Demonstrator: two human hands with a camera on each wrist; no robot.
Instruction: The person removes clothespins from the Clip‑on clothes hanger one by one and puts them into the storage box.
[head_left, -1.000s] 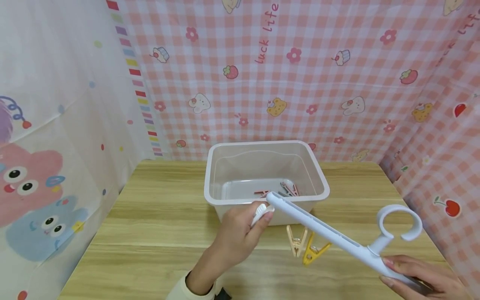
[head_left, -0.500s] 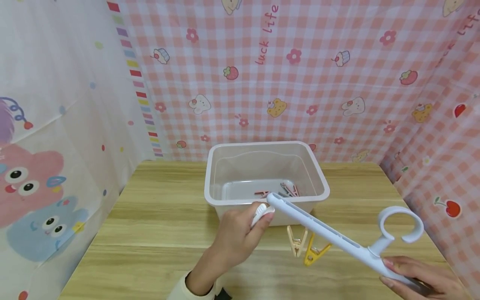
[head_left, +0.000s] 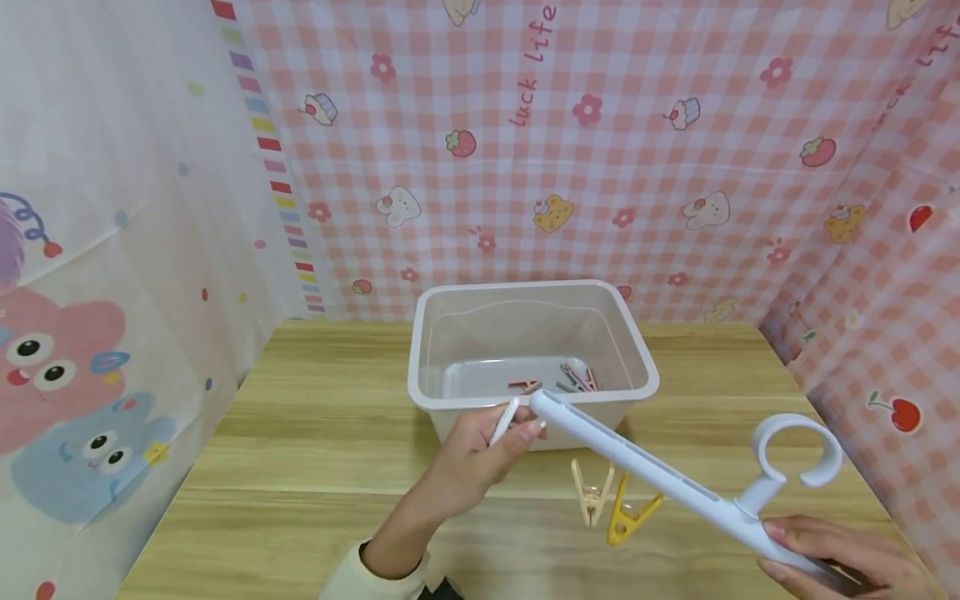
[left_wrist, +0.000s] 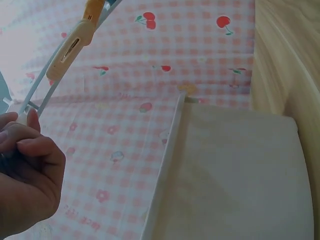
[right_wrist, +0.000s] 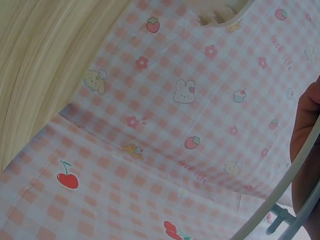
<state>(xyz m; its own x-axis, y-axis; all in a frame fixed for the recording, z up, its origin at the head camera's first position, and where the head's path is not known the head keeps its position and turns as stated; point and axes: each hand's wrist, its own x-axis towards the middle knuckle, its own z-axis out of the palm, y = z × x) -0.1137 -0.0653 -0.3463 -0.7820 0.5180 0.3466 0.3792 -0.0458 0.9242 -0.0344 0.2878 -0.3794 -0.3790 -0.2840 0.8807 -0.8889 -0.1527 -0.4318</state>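
Observation:
My left hand pinches a white clothespin at the left end of a pale blue clip hanger. Fingers partly cover this clothespin, so how it meets the bar is hidden. Below the bar hang a beige clothespin and a yellow clothespin, side by side. With thumb and fingers, my right hand grips the bar's right end, just past its round open hook. In the left wrist view the beige clothespin shows large on the bar, beyond the curled left fingers.
Behind the hands a beige plastic bin stands on the wooden table. Several red and grey clothespins lie on its floor. Patterned cloths enclose the back and sides.
The left fingers have shifted on the white clothespin, which now shows as a thin leg and a separate tip. The beige and yellow clothespins hang slightly lower. The right hand keeps its hold.

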